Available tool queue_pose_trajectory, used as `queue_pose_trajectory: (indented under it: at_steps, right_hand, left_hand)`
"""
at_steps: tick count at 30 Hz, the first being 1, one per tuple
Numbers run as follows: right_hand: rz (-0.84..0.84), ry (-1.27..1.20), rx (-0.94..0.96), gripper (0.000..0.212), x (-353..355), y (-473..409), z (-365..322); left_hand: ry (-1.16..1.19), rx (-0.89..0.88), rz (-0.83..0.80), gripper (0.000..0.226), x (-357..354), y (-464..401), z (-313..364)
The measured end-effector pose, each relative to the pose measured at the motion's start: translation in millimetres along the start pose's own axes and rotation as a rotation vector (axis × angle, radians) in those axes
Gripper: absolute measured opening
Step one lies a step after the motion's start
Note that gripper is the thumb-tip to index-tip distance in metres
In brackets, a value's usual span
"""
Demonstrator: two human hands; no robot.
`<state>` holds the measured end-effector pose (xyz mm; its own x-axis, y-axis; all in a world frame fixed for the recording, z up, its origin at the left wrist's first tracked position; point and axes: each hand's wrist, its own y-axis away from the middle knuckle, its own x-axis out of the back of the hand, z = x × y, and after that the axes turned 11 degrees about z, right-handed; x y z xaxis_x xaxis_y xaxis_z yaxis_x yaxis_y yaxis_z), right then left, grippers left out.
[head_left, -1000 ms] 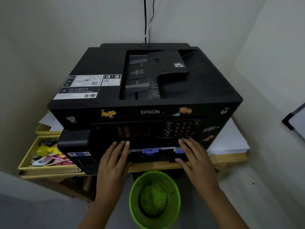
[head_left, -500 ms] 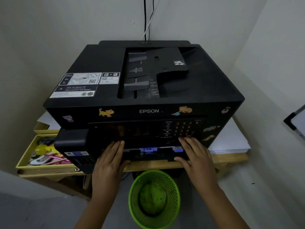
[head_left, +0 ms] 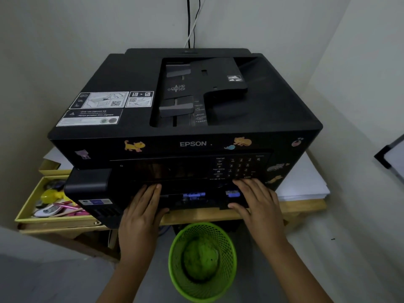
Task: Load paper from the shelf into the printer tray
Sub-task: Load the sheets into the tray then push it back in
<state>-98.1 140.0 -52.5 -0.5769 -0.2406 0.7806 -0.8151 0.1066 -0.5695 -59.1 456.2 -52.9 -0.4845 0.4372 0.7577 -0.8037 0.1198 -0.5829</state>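
Note:
A large black Epson printer (head_left: 185, 119) stands on a wooden shelf (head_left: 196, 215). Its front tray (head_left: 194, 200), with blue paper guides, sits low in the front opening under the control panel. My left hand (head_left: 143, 211) lies flat on the tray's left front, fingers together and pointing into the opening, thumb under the edge. On the tray's right front rests my right hand (head_left: 255, 204), fingers spread, thumb against the tray's front lip. A stack of white paper (head_left: 303, 184) lies on the shelf to the right of the printer.
A yellow box (head_left: 50, 204) of small stationery sits left of the printer. A green mesh waste basket (head_left: 203, 261) stands on the floor below between my arms. Walls close in behind and on both sides. Cables (head_left: 192, 22) run up the back wall.
Both hands have slid slightly forward with the tray front, toward the printer. The camera view has shifted a little; the tray looks pushed further in.

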Motion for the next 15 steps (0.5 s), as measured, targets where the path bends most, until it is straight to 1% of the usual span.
queue_pose_trajectory:
  at_steps: [9, 10, 13, 15]
  right_hand:
    - [-0.009, -0.010, -0.023, 0.062, -0.9, 0.2, -1.6]
    - [-0.008, -0.012, -0.023, 0.062, -1.0, 0.2, -1.5]
    - [-0.004, -0.006, -0.002, 0.060, -4.0, 2.6, -0.3]
    - [0.000, 0.016, 0.011, 0.061, -6.1, 3.9, 0.8]
  left_hand:
    - [0.019, 0.041, -0.064, 0.061, 2.8, -5.0, 5.7]
    - [0.014, 0.035, -0.068, 0.063, 2.3, -5.8, 5.9]
    - [-0.016, 0.013, -0.098, 0.077, 0.3, -10.0, 7.6]
    - [-0.047, 0.010, -0.124, 0.079, -1.8, -12.1, 10.1]
